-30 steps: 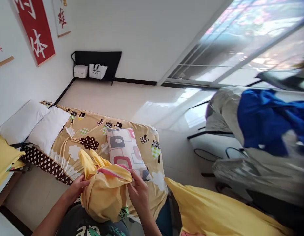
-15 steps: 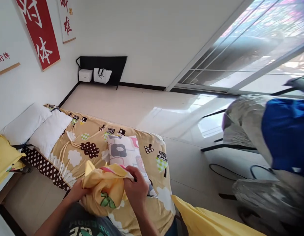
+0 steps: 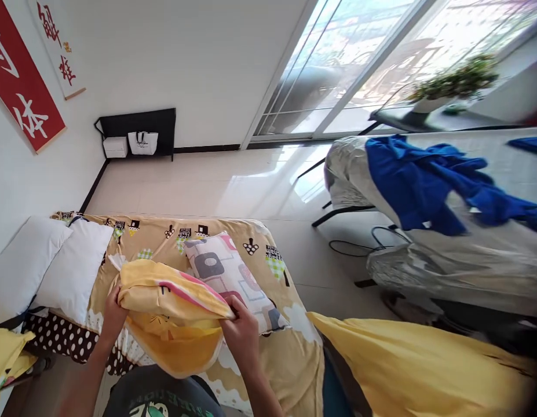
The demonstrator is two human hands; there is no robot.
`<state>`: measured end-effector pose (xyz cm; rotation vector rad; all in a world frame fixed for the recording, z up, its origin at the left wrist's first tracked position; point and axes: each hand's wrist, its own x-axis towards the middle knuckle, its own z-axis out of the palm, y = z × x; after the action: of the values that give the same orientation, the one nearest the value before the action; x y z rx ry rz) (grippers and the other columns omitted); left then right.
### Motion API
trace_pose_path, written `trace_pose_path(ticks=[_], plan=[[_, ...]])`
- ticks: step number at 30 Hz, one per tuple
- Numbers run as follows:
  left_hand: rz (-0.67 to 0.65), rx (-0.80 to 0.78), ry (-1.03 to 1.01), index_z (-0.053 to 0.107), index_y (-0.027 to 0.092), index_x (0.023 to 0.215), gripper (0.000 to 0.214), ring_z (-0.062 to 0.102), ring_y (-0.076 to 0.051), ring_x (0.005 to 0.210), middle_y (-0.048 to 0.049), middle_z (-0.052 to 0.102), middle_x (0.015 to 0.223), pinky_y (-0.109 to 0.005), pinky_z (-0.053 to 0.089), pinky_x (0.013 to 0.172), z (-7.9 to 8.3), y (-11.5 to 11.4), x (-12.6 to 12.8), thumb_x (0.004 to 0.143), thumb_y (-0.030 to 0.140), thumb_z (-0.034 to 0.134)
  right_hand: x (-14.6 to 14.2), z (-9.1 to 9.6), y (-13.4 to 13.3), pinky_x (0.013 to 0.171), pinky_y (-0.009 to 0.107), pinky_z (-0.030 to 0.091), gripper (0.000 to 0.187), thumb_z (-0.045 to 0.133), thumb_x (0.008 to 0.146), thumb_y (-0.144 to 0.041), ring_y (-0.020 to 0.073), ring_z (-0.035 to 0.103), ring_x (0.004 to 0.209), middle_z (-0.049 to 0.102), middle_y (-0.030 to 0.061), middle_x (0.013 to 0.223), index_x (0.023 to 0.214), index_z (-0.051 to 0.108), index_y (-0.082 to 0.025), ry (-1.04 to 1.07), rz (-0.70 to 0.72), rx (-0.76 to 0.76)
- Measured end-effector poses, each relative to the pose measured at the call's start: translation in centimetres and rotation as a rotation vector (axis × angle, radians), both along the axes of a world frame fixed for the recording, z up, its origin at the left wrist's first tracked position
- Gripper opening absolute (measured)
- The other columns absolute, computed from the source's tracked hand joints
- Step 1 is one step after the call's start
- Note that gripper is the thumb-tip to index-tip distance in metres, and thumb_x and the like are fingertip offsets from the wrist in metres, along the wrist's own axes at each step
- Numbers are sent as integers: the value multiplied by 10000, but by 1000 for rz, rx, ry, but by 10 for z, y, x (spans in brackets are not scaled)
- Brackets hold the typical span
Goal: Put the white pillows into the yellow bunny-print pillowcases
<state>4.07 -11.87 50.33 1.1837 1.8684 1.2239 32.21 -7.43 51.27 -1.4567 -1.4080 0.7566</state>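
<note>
A yellow pillowcase [image 3: 175, 350] with pink trim is stretched between my two hands, its mouth partly spread and facing me. At its left edge, my left hand [image 3: 115, 313] is closed on the fabric. My right hand [image 3: 241, 331] pinches the opposite end of the rim. Just beyond the right hand lies a white cushion [image 3: 227, 269] with grey and pink rounded squares. Under it is a tan printed bedspread [image 3: 289, 353] covering the bed. Two white pillows, one nearer [image 3: 75, 269] and one farther left [image 3: 27, 263], rest at the bed's left end.
More yellow fabric lies at lower right [image 3: 402, 353], and a yellow cloth [image 3: 7, 353] at far left. Blue clothing [image 3: 418, 179] drapes over plastic-covered furniture [image 3: 346, 174]. A black stand [image 3: 164, 130] with a white bag [image 3: 142, 143] leans near the wall. A cable [image 3: 349, 249] crosses the floor.
The bunched pillowcase is now spread wider, its opening showing. My left hand has moved left and up, away from the right hand. The view has turned right.
</note>
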Motion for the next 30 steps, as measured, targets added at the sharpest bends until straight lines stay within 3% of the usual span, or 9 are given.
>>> trace_pose_path(ticks=[4,7,9,11,14,17,22,26,30], plan=[[-409,-15,-240,574,189,1061,467,598,-202,901,-37,631,967,-283,501,800,39,11,-22,629,341,669,-19,2,-5,562,242,443,251,508,602,-294,168,565,677,659,29,773,816,602,-203,393,-22,-151],[-619,-68,-294,595,183,1062,422,595,-207,924,-45,633,983,-282,497,814,55,15,-17,672,328,666,-16,5,-5,590,279,491,391,532,561,-298,210,627,743,708,78,910,933,623,-220,616,-84,-247],[-537,-55,-202,614,179,912,249,586,-172,791,-23,627,842,-248,485,714,55,19,-9,704,314,644,-7,9,-4,601,295,504,355,563,569,-320,219,634,738,714,79,899,907,621,-227,641,-105,-264],[-287,24,-74,586,187,780,121,545,-138,669,8,587,707,-220,448,631,48,23,-3,712,283,615,4,12,-2,594,297,497,282,583,605,-354,215,622,705,704,64,828,853,611,-224,538,-115,-238],[198,199,-1,550,194,763,137,515,-114,616,35,552,660,-200,422,597,36,28,0,659,256,616,17,10,0,567,281,443,171,573,630,-328,193,568,633,644,24,683,759,596,-219,179,-165,-130],[425,298,-157,538,184,779,173,499,-102,611,36,544,673,-185,409,566,32,26,2,656,284,608,22,-4,2,589,284,402,192,507,603,-256,183,537,616,623,21,666,752,620,-212,-190,-251,20],[316,346,-343,532,174,715,114,479,-99,624,37,529,657,-180,410,570,40,12,14,686,271,583,24,-49,7,556,273,337,330,448,612,-215,180,536,629,649,45,744,862,664,-202,-399,-258,7],[281,309,-180,498,179,659,76,413,-82,582,55,447,606,-159,348,528,46,4,13,640,178,571,30,-81,8,595,276,386,347,460,631,-193,195,589,714,662,45,822,900,678,-216,-450,7,-202],[142,237,-122,472,192,675,73,424,-93,607,48,450,633,-180,367,568,48,4,22,661,162,537,10,-80,-1,791,389,499,438,583,629,-278,266,642,930,692,80,1001,1052,685,-222,-371,292,-347]])
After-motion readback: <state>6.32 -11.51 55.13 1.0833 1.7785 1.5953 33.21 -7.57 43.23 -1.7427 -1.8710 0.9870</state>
